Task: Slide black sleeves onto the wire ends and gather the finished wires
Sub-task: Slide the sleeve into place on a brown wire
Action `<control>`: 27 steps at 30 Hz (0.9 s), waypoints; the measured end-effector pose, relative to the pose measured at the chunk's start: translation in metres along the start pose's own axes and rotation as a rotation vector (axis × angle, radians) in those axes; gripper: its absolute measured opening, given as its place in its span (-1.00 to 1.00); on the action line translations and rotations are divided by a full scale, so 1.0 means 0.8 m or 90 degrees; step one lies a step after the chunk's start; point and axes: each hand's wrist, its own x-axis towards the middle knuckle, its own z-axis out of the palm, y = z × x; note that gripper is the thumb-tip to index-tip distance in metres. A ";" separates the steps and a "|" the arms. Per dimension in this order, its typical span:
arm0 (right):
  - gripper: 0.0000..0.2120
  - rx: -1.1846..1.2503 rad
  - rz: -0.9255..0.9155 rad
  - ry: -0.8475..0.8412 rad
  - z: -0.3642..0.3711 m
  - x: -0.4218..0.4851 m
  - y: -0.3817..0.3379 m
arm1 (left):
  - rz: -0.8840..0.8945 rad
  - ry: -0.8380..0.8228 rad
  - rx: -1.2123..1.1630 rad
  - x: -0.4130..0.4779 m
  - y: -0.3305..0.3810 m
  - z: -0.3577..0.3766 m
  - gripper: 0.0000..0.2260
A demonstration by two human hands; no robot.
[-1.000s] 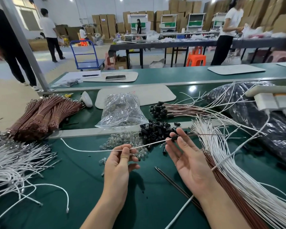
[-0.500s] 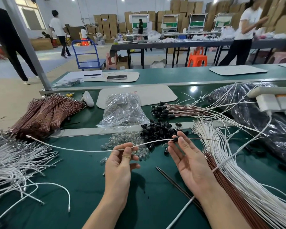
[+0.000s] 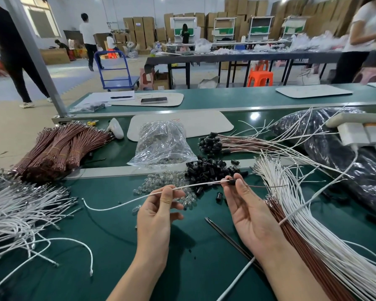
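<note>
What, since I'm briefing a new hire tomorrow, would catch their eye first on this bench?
Centre front, the left hand pinches a white wire while the right hand holds a black sleeve at its end. Just behind lies a heap of loose black sleeves, and a thick fan of white wires sweeps down the right side. Tied brown wire bundles lie far left.

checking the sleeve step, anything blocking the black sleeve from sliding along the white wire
Nothing visible. The right hand pinches the black sleeve at the end of the white wire, which runs bare to the left hand.
</note>
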 end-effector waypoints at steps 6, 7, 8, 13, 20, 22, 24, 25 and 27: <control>-0.84 0.000 0.014 -0.007 0.002 -0.001 0.005 | -0.005 -0.017 -0.006 0.000 0.003 0.001 -0.78; -0.84 -0.016 0.014 -0.011 0.003 -0.001 0.007 | -0.004 -0.022 0.002 -0.001 0.003 0.002 -0.78; -0.83 -0.039 0.012 -0.018 0.004 0.000 0.010 | -0.002 -0.030 0.013 -0.001 0.002 0.003 -0.79; -0.80 -0.210 0.020 -0.062 0.008 -0.003 0.032 | 0.031 -0.109 0.110 -0.009 0.000 0.006 -0.85; -0.67 -0.320 0.018 -0.093 0.009 -0.007 0.039 | 0.038 -0.148 0.140 -0.013 0.003 0.007 -0.84; -0.71 -0.310 0.024 -0.083 0.010 -0.007 0.039 | 0.034 -0.142 0.133 -0.014 0.004 0.008 -0.85; -0.76 -0.295 0.027 -0.058 0.010 -0.006 0.039 | 0.031 -0.127 0.124 -0.014 0.004 0.008 -0.85; -0.77 -0.291 0.025 -0.045 0.009 -0.006 0.039 | 0.031 -0.122 0.120 -0.014 0.004 0.008 -0.85; -0.81 -0.289 0.019 -0.026 0.009 -0.006 0.038 | 0.029 -0.116 0.114 -0.014 0.005 0.008 -0.85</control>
